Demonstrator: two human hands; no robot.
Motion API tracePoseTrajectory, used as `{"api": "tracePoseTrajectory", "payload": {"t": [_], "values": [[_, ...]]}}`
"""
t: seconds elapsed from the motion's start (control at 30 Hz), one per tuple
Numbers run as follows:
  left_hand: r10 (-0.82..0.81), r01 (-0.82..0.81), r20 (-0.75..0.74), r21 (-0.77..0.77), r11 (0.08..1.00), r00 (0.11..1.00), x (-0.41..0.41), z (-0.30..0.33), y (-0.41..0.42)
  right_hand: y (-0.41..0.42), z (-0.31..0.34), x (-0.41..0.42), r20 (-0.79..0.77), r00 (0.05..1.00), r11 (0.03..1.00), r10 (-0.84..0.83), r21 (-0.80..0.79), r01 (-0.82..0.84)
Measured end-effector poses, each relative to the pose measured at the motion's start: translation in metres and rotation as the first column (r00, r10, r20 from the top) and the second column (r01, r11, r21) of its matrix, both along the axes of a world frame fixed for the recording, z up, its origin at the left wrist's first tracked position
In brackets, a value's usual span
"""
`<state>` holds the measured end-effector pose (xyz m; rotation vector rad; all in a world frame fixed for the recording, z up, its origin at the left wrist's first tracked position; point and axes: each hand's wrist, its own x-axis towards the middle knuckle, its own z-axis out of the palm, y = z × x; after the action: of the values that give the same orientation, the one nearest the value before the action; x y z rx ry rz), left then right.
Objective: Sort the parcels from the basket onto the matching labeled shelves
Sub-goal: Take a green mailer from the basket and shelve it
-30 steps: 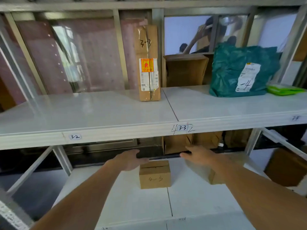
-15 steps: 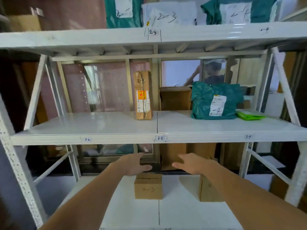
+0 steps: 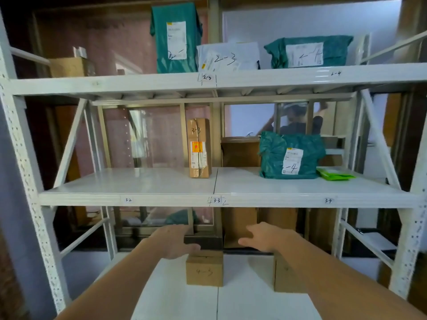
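Now the view is pulling back from the rack: the 2-3 shelf (image 3: 231,80) is coming into sight while the left hand (image 3: 175,242) and right hand (image 3: 263,237), both relaxed and empty, are hovering above the bottom shelf (image 3: 245,303). The 4-3 box (image 3: 204,269) is sitting on that shelf along its middle seam, apparently placed, so I judge the person is heading for another parcel.

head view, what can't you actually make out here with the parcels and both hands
- Second box on the bottom shelf, head view: right forearm covers most of it, no marking visible.
- Middle-shelf green bag: the label's first digit is lost in a fold, only "-4" reads.
- Left hand and right hand: seen from behind, fingertips blurred; contact with the 4-3 box unclear.
- Basket: outside the frame.
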<state>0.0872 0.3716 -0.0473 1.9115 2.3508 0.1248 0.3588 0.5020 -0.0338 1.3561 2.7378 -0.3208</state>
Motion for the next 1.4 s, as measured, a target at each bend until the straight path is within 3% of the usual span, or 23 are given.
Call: {"api": "tracePoseTrajectory", "payload": {"t": [0.23,0.33,0.43,0.57,0.77,0.87,1.03,1.4], "values": [[0.090,-0.090,0.037,0.003,0.996,0.995,-0.026,0.008,-0.071,-0.042,0.000,-0.071,-0.042,0.962,0.963,0.268,-0.016,-0.269],[0.214,-0.214,0.086,-0.004,0.977,0.973,-0.045,0.014,-0.114,-0.070,-0.005,-0.122,-0.037,0.926,0.926,0.377,-0.011,-0.377],[0.446,-0.444,0.037,-0.058,0.894,0.894,-0.075,0.016,-0.170,-0.105,-0.003,-0.179,-0.020,0.876,0.876,0.482,0.024,-0.481],[0.639,-0.633,0.027,-0.106,0.767,0.769,-0.115,0.016,-0.262,-0.166,-0.001,-0.255,-0.037,0.764,0.765,0.644,0.032,-0.644],[0.821,-0.808,0.090,-0.148,0.571,0.564,-0.148,0.003,-0.399,-0.263,-0.020,-0.346,-0.012,0.558,0.558,0.830,-0.004,-0.830],[0.858,-0.843,0.081,-0.159,0.514,0.507,-0.157,-0.007,-0.451,-0.302,-0.035,-0.385,0.010,0.478,0.478,0.878,-0.009,-0.878],[0.928,-0.921,-0.030,-0.137,0.365,0.372,-0.185,-0.026,-0.505,-0.351,-0.049,-0.436,-0.002,0.423,0.422,0.906,-0.035,-0.906],[0.958,-0.949,-0.061,-0.170,0.266,0.279,-0.245,-0.052,-0.525,-0.367,-0.074,-0.539,0.004,0.401,0.400,0.916,-0.058,-0.914]]}}
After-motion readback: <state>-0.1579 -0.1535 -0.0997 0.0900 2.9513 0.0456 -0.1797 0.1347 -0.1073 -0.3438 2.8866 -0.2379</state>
